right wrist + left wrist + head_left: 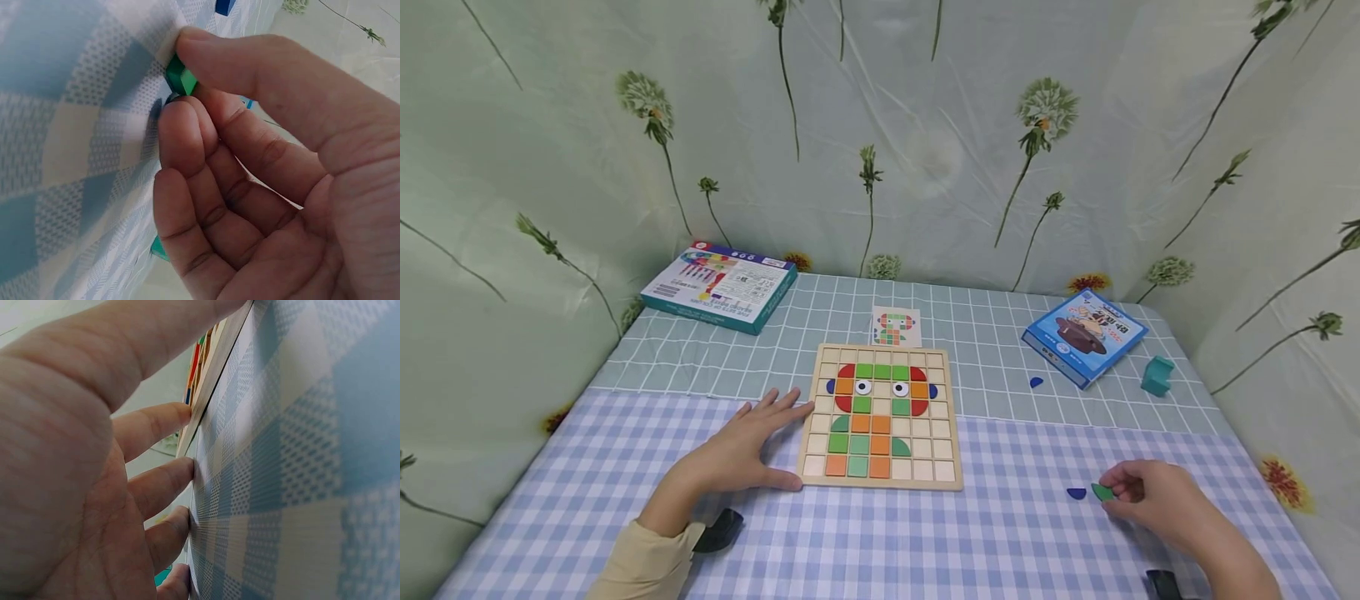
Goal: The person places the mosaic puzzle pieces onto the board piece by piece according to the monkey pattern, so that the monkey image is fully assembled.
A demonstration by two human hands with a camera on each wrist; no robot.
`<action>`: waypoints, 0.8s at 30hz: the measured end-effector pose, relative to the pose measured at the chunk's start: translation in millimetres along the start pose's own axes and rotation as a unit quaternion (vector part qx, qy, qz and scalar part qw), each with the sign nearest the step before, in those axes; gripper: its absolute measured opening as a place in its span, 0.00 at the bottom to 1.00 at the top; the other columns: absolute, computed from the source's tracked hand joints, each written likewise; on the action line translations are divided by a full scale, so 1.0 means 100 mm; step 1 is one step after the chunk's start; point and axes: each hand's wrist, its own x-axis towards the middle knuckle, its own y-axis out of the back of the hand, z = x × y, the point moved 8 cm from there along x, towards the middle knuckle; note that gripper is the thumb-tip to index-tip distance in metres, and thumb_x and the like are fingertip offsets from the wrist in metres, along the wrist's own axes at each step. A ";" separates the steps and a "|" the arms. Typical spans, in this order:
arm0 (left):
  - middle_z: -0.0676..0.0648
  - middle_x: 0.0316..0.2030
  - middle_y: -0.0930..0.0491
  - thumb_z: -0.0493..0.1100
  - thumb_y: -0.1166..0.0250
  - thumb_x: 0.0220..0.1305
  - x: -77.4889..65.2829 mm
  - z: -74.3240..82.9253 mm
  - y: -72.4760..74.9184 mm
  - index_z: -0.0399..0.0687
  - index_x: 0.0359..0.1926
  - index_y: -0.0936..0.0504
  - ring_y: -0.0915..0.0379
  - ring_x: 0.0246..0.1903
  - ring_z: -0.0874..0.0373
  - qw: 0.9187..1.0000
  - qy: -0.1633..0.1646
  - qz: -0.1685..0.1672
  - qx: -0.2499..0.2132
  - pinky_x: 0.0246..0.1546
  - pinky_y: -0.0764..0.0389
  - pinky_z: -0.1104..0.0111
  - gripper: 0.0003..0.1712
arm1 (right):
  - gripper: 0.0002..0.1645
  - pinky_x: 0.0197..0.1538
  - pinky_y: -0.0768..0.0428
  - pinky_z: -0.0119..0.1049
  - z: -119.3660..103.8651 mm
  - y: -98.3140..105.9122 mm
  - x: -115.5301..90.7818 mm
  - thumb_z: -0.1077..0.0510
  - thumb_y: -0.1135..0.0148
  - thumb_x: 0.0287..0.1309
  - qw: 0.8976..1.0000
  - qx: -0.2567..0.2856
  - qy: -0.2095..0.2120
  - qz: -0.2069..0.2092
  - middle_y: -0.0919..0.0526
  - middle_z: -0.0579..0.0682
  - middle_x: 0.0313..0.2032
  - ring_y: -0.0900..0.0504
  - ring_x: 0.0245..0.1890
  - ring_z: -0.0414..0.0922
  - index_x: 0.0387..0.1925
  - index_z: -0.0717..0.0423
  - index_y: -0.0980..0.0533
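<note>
At the right front, my right hand (pixel 1157 498) pinches a small green curved puzzle piece (pixel 1103 492) between thumb and fingers, low over the checked cloth. The right wrist view shows this green piece (pixel 180 76) close to the cloth, partly covered by the fingertips. Just left of it lies a dark blue half-round piece (pixel 1077 493). My left hand (pixel 737 454) rests spread on the cloth, thumb and index fingertip at the left edge of the wooden grid board (pixel 957 442). Red, orange, green and blue pieces with two eye pieces form a figure on the board.
Behind the board lies a pattern card (pixel 897 327) with a similar figure. A teal-edged box (pixel 718 285) sits at the back left, a blue box (pixel 1086 336) at the back right. Near that box are another blue half-round piece (pixel 1036 382) and a teal block (pixel 1157 376).
</note>
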 end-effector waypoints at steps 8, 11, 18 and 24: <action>0.40 0.86 0.46 0.68 0.16 0.48 0.01 0.00 0.00 0.60 0.82 0.34 0.60 0.85 0.28 1.000 -0.002 -0.002 0.000 0.79 0.59 0.25 0.64 | 0.14 0.40 0.18 0.37 -0.09 0.04 0.04 0.59 0.20 0.56 1.000 -0.010 0.018 0.008 0.15 0.44 0.33 0.21 0.37 0.42 0.43 0.60 0.14; 0.41 0.86 0.46 0.68 0.16 0.48 0.01 0.00 0.00 0.60 0.82 0.34 0.60 0.85 0.28 1.000 -0.005 -0.002 0.000 0.79 0.58 0.25 0.63 | 0.14 0.41 0.16 0.39 -0.20 0.08 0.07 0.59 0.20 0.56 0.999 -0.008 0.039 0.012 0.14 0.43 0.35 0.20 0.38 0.42 0.43 0.60 0.13; 0.41 0.86 0.46 0.68 0.16 0.48 0.00 -0.01 0.00 0.59 0.82 0.33 0.60 0.85 0.28 1.000 -0.009 0.001 -0.001 0.78 0.58 0.25 0.63 | 0.13 0.38 0.18 0.30 -0.72 0.15 0.09 0.58 0.20 0.56 0.989 -0.012 0.142 0.042 0.13 0.41 0.35 0.21 0.36 0.39 0.43 0.54 0.13; 0.41 0.86 0.46 0.68 0.16 0.48 0.00 0.00 0.00 0.59 0.82 0.33 0.59 0.85 0.28 1.000 -0.009 0.003 0.004 0.78 0.58 0.25 0.63 | 0.12 0.43 0.14 0.38 -1.27 0.10 0.14 0.57 0.19 0.57 0.976 -0.015 0.215 0.043 0.13 0.40 0.37 0.20 0.37 0.36 0.43 0.51 0.13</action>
